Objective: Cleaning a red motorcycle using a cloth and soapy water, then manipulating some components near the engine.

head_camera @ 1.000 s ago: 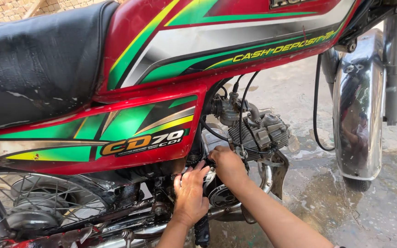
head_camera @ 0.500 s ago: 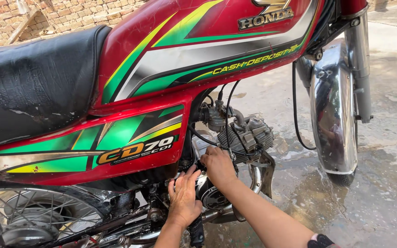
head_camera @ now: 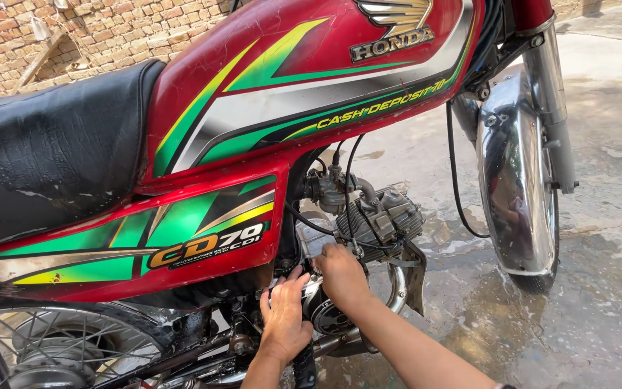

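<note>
1. The left hand lies flat with spread fingers on the engine side cover, low under the red side panel. Its grip is wide and holds nothing.
2. The right hand is curled at the engine, just below the carburetor. I cannot tell if its grip closes on a small part.
3. Risk: the black cables run just beside the right hand; I think a quick pull can catch one.
4. Risk: the ground is wet, so a foot can slip, or a small part can fall into the water.
5. Labels: a gold wing emblem with letters sits high on the red tank; a yellow line of text follows the green stripe; orange characters sit on the side panel.
</note>
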